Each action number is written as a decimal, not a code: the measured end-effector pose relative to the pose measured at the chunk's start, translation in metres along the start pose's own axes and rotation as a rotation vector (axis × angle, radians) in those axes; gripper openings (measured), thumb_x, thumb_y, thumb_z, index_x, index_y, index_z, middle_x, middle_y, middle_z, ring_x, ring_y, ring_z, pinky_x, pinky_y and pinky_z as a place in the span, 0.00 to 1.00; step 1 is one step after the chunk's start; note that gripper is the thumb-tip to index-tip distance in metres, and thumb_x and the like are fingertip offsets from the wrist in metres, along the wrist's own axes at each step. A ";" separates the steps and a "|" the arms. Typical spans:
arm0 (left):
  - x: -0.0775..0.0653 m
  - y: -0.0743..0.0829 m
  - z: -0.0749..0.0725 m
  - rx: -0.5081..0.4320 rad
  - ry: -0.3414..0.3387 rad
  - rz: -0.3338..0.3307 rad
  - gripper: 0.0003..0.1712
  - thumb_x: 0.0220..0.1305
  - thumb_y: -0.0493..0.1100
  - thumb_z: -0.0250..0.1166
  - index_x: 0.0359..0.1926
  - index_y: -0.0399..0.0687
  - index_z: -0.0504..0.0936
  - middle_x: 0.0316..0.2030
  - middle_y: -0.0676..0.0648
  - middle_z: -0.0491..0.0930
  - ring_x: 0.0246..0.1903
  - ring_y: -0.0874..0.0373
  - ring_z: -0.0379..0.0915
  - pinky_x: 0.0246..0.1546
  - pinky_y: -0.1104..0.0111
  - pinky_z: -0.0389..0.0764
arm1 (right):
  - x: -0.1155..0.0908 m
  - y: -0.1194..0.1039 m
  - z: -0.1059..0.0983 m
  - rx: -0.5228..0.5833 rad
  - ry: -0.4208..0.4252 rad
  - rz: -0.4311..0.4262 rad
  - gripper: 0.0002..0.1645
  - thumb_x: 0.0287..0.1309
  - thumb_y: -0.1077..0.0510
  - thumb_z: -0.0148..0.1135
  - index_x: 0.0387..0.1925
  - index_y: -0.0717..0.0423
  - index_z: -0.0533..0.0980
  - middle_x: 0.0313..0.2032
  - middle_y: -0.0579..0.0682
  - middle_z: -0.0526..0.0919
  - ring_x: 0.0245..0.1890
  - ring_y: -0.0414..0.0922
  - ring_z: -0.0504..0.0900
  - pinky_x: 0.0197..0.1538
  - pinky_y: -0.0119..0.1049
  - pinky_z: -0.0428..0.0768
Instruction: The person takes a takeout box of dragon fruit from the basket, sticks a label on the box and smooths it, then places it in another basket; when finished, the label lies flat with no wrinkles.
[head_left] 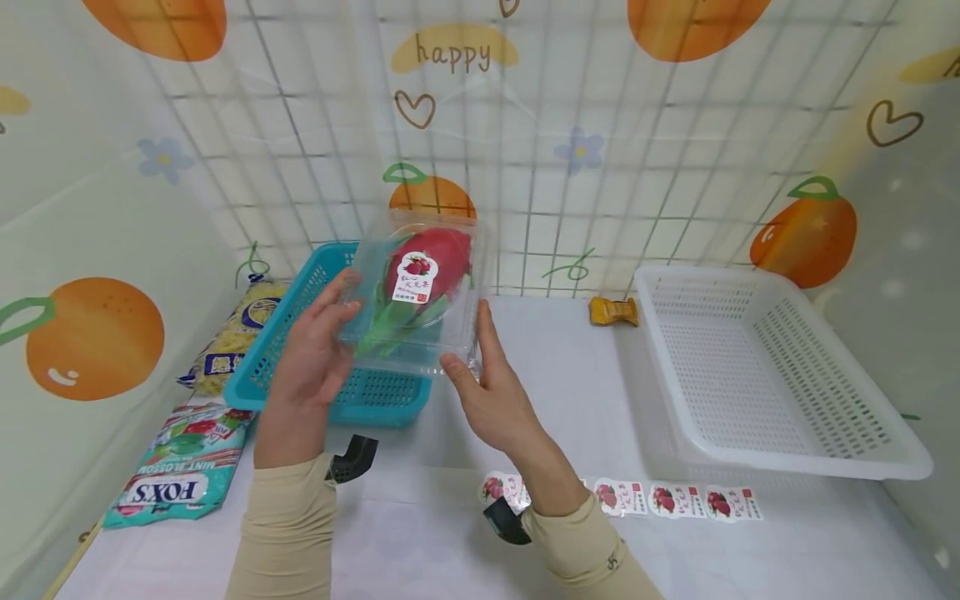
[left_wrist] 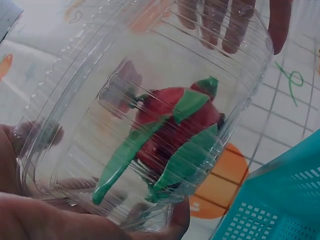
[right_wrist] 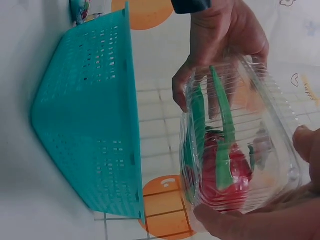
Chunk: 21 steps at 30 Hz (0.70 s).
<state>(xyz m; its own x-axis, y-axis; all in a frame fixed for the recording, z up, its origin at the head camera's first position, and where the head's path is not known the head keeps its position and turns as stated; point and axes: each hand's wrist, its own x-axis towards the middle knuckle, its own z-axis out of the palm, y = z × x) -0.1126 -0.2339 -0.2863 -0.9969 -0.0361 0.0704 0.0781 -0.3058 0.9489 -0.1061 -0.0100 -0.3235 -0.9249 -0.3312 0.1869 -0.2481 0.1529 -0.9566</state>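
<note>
Both hands hold up a clear plastic clamshell box over the teal basket. Inside lies a dragon fruit, red with long green leaf tips, and a white label with a fruit picture is on the lid. My left hand grips the box's left side. At the lower right corner, my right hand holds it with the thumb toward me. In the left wrist view the fruit shows through the ribbed wall. The right wrist view shows the box tilted between both hands.
Below the box stands the teal basket. Left of it lie a yellow pasta bag and a teal candy bag. A white basket stands at right, a gold-wrapped piece beside it. Several fruit labels lie along the front.
</note>
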 end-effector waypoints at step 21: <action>-0.006 0.008 -0.025 0.023 0.008 0.005 0.32 0.82 0.43 0.46 0.81 0.55 0.53 0.80 0.55 0.46 0.75 0.55 0.38 0.69 0.62 0.54 | 0.004 -0.008 0.025 -0.051 -0.047 -0.043 0.50 0.76 0.48 0.52 0.82 0.50 0.32 0.82 0.41 0.33 0.82 0.41 0.36 0.82 0.50 0.47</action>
<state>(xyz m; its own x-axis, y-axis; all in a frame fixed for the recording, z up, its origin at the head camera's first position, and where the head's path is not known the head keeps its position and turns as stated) -0.1059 -0.2604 -0.2866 -0.9964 -0.0448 0.0724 0.0822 -0.2840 0.9553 -0.1008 -0.0359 -0.3204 -0.8988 -0.3819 0.2154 -0.3025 0.1847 -0.9351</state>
